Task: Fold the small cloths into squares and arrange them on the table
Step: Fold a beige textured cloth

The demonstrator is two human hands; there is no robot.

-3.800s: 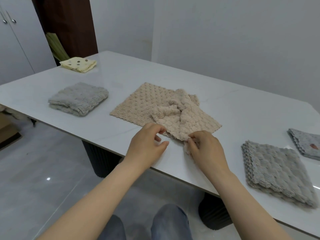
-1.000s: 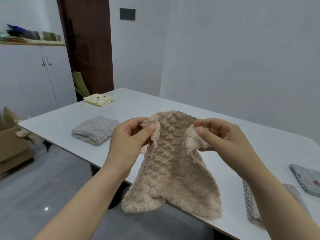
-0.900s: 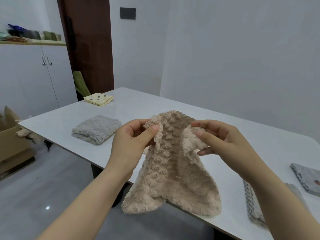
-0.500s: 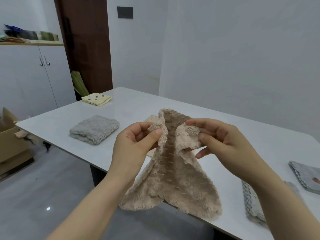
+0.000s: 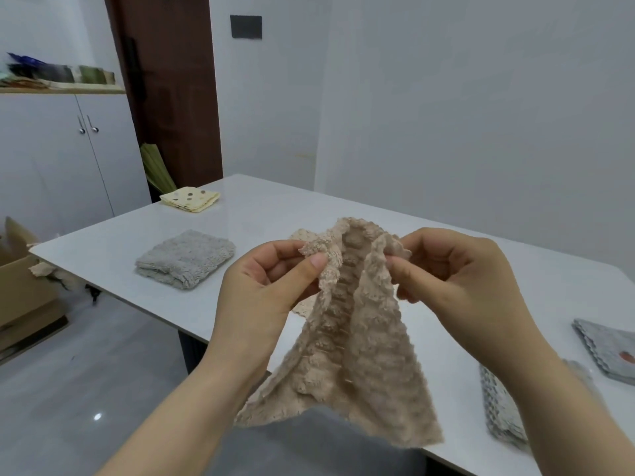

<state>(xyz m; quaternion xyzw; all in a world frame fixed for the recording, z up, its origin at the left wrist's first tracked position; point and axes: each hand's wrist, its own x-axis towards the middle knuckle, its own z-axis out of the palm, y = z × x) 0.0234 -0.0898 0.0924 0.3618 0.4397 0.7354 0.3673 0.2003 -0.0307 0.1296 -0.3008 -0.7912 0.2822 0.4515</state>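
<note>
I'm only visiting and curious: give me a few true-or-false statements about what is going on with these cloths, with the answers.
1. The left hand and right hand both pinch the beige cloth. True.
2. A folded grey cloth lies on the table, to the person's left. True.
3. The beige cloth lies flat on the table. False: it hangs in the air from both hands.
4. A red cloth lies at the table's far corner. False: a yellow spotted cloth lies there.
</note>
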